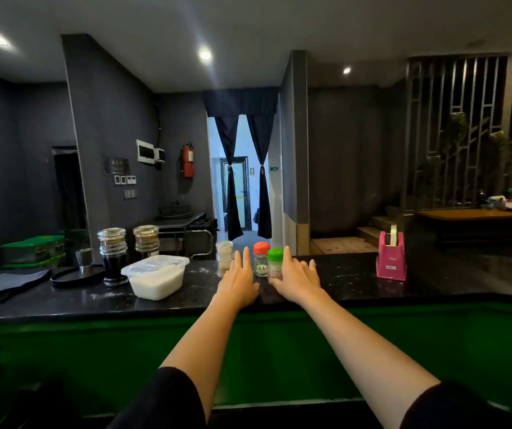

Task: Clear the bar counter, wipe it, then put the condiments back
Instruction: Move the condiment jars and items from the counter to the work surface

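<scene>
on the black stone bar counter [341, 283] two small shakers stand between the two hands: one with orange cap [261, 258] just right of the left hand [238, 283], one with green cap [275, 263] close against the index finger of the right hand [294, 281]; if the finger really touches it, i cannot tell; a small clear jar [224, 257] with pale content stands just left of the left hand's fingertips; further left of that hand are a lidded plastic tub [156, 277] with something white inside, two tall ribbed glass jars [113, 255], a black tray [75, 275] with a metal jigger [84, 258] on it, and a dark cloth [4, 283]; well to the right of the right hand stands a pink tape dispenser [391, 258]; the shakers and the dispenser have small labels, too small to read; both arms are stretched forward over the green front of the counter, palms down; the fingers of both hands are straight and spread apart, and they grip nothing.
</scene>
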